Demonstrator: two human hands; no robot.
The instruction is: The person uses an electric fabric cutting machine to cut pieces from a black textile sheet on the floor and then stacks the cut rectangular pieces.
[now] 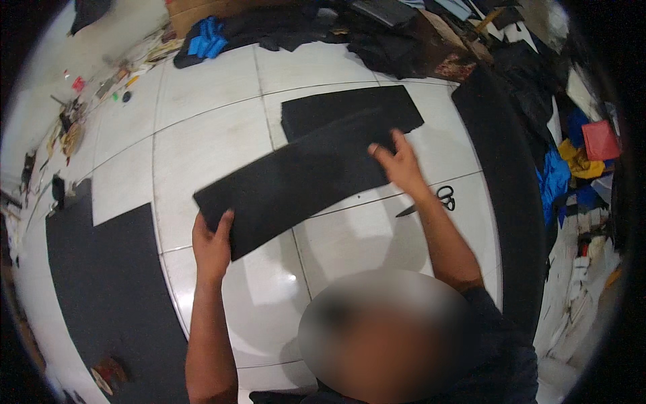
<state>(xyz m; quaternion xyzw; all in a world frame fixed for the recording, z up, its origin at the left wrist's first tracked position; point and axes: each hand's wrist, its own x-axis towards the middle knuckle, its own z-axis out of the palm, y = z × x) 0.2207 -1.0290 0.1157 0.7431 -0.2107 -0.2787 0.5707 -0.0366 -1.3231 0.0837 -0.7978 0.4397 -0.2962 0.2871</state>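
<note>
Handling of the black strip point(289, 185), apparently the aligning step. The strip slants over the near edge of a second piece point(336, 108) on the floor point(208, 141). Left hand point(214, 250): grip pinched on the strip's near end. Right hand point(406, 172): grip spread wide at the far end, contact unclear. The next move seems to call for squared edges.

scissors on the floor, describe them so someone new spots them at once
On the white tiled floor, find the right forearm. The scissors lie partly hidden behind it, black handles to its right, pointed blade to its left. Their two finger loops set them apart from the flat black strip nearby.
</note>
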